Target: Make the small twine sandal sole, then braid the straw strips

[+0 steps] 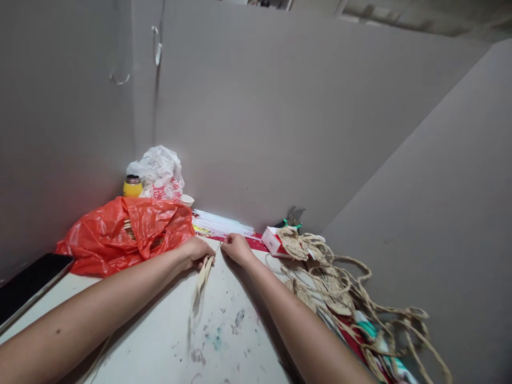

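Both arms reach forward over a stained white tabletop [224, 336]. My left hand [197, 250] is closed on a small bunch of pale flat straw strips [205, 272] that hang down from its fingers. My right hand [236, 248] is closed in a pinch just right of it, holding a thin strand [217, 247] that runs between the two hands. The hands are a few centimetres apart, near the back of the table.
A red plastic bag [128, 234] lies at the left, with a white bag [160, 173], a yellow bottle [133, 186] and a paper cup [187, 200] behind it. Woven straw pieces and rope [340, 288] pile at the right by a red-white box [274, 241] and pliers [294, 217]. A dark phone [28, 285] lies far left. Grey walls enclose the table.
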Tool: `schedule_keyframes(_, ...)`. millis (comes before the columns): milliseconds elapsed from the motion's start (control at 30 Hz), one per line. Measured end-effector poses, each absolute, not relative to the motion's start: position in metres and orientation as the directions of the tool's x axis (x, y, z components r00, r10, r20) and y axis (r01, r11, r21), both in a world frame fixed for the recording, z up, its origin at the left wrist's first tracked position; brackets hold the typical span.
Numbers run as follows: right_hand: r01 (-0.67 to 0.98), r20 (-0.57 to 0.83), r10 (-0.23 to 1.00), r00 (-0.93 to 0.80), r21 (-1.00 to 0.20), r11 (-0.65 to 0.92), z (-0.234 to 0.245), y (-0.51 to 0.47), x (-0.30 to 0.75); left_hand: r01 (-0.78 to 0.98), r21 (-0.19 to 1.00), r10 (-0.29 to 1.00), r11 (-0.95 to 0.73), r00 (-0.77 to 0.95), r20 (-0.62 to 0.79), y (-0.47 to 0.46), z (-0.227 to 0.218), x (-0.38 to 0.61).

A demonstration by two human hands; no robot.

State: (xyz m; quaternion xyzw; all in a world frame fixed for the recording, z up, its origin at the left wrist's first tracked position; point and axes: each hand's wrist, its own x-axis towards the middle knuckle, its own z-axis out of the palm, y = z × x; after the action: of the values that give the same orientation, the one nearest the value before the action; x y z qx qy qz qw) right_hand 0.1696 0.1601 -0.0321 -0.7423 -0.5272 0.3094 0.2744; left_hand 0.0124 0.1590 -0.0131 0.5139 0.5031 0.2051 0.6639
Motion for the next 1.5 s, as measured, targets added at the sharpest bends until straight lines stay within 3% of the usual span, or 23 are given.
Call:
schedule_keyframes(133,0.464,-0.234,0.939,0.251,-0.822,-0.329,-0.027,0.127,0.161,0.164,0.905,0.793,0.392,0.438,-0.423,0.157,-0.012,0.008)
schedule_keyframes(300,0.171,-0.375,0.922,0.101,-0.906,-0.387,-0.020,0.092,0.143,0.129,0.891,0.755,0.434,0.487,-0.439,0.158,-0.011,0.008)
schedule_keyframes(433,-0.020,-0.390,0.920,0.042,-0.921,-0.390,-0.020,0.088,0.137,0.120,0.885,0.729,0.451,0.523,-0.442,0.157,-0.011,0.007)
schedule_keyframes(600,-0.139,-0.396,0.918,0.040,-0.912,-0.387,-0.022,0.087,0.140,0.131,0.880,0.707,0.456,0.548,-0.448,0.156,-0.010,0.006)
schedule_keyframes(800,-0.205,-0.404,0.912,0.066,-0.900,-0.384,-0.025,0.083,0.146,0.161,0.883,0.691,0.441,0.568,-0.448,0.158,-0.010,0.005)
schedule_keyframes(1200,-0.160,-0.377,0.923,0.077,-0.918,-0.362,-0.023,0.082,0.141,0.207,0.917,0.721,0.342,0.568,-0.397,0.156,-0.015,0.011)
schedule_keyframes(1500,-0.176,-0.404,0.912,0.070,-0.905,-0.387,-0.017,0.082,0.150,0.229,0.890,0.690,0.395,0.565,-0.452,0.159,-0.011,0.012)
